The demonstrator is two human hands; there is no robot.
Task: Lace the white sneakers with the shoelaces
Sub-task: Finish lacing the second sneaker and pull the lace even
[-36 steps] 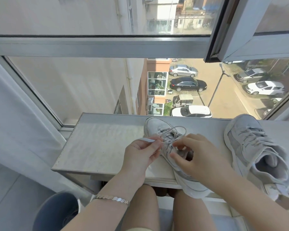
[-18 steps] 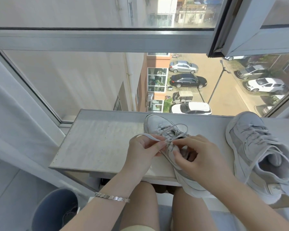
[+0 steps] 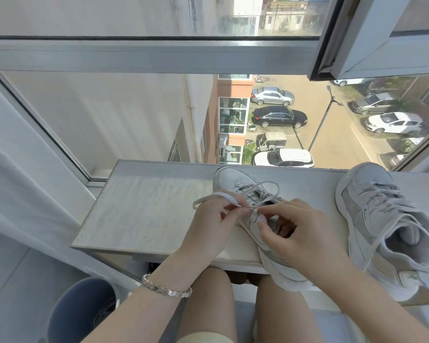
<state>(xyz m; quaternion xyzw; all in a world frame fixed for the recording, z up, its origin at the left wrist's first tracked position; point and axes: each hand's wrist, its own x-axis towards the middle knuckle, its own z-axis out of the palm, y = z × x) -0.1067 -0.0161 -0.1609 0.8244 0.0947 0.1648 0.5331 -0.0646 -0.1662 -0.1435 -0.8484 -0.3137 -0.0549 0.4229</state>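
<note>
A white sneaker (image 3: 235,180) lies toe-away on the pale board (image 3: 144,209), its heel hanging over the near edge above my knees. Its white shoelace (image 3: 254,188) loops loosely over the toe end. My left hand (image 3: 212,226) pinches one lace end, which curls out to the left. My right hand (image 3: 300,231) covers the tongue and pinches the upper by an eyelet. The two hands nearly touch over the eyelets. A second sneaker (image 3: 382,229), grey-white and laced, lies on its side at the right.
The board sits on a sill against a large window (image 3: 124,115) with a street and parked cars far below. An open sash (image 3: 372,35) hangs at the upper right. A blue bin (image 3: 79,310) stands on the floor at the lower left, beside a white curtain (image 3: 15,184).
My hands have closed in on each other over the eyelets. The lace end in my left hand now reaches the right fingertips. The lace loop over the toe has shifted slightly.
</note>
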